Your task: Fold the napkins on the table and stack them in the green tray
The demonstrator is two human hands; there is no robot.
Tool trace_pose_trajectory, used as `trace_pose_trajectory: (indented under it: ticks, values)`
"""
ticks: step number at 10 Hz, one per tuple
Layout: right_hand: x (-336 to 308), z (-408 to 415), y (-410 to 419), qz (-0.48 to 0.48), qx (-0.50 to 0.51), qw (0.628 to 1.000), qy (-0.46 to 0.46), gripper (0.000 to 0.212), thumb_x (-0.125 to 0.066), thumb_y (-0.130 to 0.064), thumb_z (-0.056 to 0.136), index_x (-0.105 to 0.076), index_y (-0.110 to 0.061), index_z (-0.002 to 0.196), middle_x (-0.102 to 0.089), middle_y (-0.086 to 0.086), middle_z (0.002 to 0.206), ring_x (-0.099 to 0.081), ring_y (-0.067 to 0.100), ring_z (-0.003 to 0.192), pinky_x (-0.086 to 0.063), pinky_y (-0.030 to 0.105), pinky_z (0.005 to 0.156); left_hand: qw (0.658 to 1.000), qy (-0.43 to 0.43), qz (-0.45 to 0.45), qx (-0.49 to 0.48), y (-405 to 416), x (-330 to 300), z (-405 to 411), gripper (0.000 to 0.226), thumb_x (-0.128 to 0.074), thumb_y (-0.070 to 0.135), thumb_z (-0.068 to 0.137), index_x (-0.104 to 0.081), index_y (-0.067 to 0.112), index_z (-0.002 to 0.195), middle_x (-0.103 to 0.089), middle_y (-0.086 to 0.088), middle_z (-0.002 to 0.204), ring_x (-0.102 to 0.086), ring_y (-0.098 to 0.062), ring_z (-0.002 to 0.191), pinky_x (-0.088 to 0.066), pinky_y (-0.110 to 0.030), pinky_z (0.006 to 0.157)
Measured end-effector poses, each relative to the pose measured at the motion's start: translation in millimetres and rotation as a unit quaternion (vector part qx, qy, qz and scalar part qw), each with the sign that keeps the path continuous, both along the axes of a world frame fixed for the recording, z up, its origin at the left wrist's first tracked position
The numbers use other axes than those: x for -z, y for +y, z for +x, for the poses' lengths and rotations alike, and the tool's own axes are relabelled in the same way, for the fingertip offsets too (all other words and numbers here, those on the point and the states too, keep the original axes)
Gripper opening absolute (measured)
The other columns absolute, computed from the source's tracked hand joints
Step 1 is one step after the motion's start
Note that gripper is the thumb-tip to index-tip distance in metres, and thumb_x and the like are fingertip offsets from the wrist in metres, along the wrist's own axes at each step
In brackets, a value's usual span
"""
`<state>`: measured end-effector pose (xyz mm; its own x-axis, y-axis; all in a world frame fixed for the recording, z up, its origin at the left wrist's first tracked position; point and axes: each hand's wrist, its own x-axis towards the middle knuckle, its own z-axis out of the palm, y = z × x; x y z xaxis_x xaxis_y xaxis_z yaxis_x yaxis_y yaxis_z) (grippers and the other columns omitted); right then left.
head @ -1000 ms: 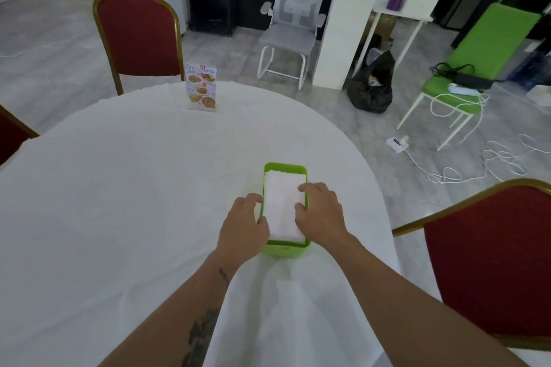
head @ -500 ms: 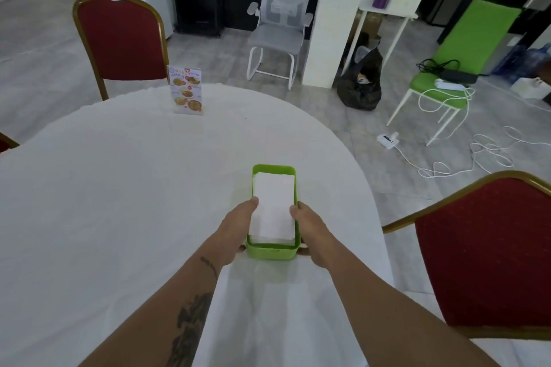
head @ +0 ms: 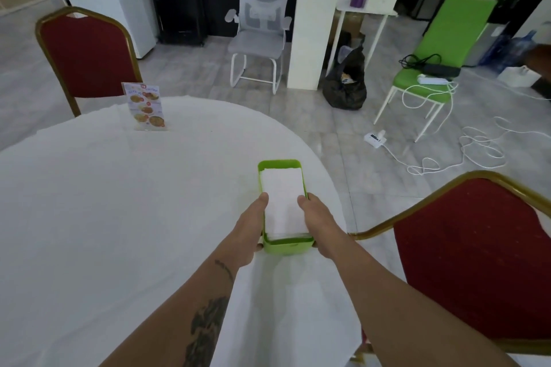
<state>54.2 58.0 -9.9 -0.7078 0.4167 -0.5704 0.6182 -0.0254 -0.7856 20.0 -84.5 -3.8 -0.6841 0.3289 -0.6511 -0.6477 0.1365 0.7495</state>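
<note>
Here, low and right of centre in the frame, the green tray (head: 283, 246) is holding stacked napkins (head: 283, 202); the left hand (head: 249, 231) and right hand (head: 320, 226) are gripping its long sides, thumbs pressing the rim, on the white table (head: 119, 202).

fingers of each hand hidden behind green tray (head: 284, 247) walls; menu card (head: 146, 106) print blurred

the tray (head: 279, 244) sits on the bench (head: 119, 217) near its right edge, with a stack of folded napkins (head: 283, 202) inside it. the left hand (head: 249, 229) grips the tray's left wall and the right hand (head: 320, 225) its right wall, thumbs apparently resting on the napkins. a menu stand (head: 145, 106) is at the bench's far left, with a chair (head: 86, 53) behind it. another chair (head: 477, 253) is right of the bench.
</note>
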Motion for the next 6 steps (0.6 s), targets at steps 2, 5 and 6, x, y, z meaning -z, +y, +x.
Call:
trace_pose_trajectory:
  ticks: [2, 5, 6]
  values:
    - [20, 2, 53, -0.014, -0.004, 1.0, -0.006, 0.057, -0.04, -0.048, 0.094, -0.039, -0.031, 0.148, -0.051, 0.0, 0.145, -0.049, 0.027, 0.129, -0.041, 0.052, 0.108, 1.0, 0.0, -0.001, -0.023, 57, 6, 10, 0.038, -0.038, 0.056, 0.096, -0.059, 0.032, 0.116, -0.069, 0.007, 0.109, -0.063, -0.019, 0.106, -0.046, -0.043, 0.102]
    - [22, 1, 78, -0.03, -0.057, 0.998, -0.017, 0.058, -0.04, -0.052, 0.091, -0.04, -0.034, 0.145, -0.054, -0.003, 0.137, -0.052, 0.025, 0.121, -0.043, 0.051, 0.104, 0.997, 0.026, -0.026, -0.065, 75, -5, 16, 0.03, -0.034, 0.049, 0.1, -0.058, 0.031, 0.097, -0.064, 0.011, 0.097, -0.06, -0.011, 0.094, -0.044, -0.034, 0.087]
    - [18, 5, 86, 0.006, -0.065, 0.998, -0.011, 0.058, -0.039, -0.052, 0.092, -0.04, -0.031, 0.147, -0.048, -0.002, 0.146, -0.046, 0.026, 0.13, -0.038, 0.048, 0.108, 0.994, 0.065, -0.06, -0.068, 76, -22, 17, 0.025, -0.03, 0.04, 0.104, -0.051, 0.027, 0.104, -0.053, 0.011, 0.099, -0.048, -0.012, 0.103, -0.032, -0.028, 0.092]
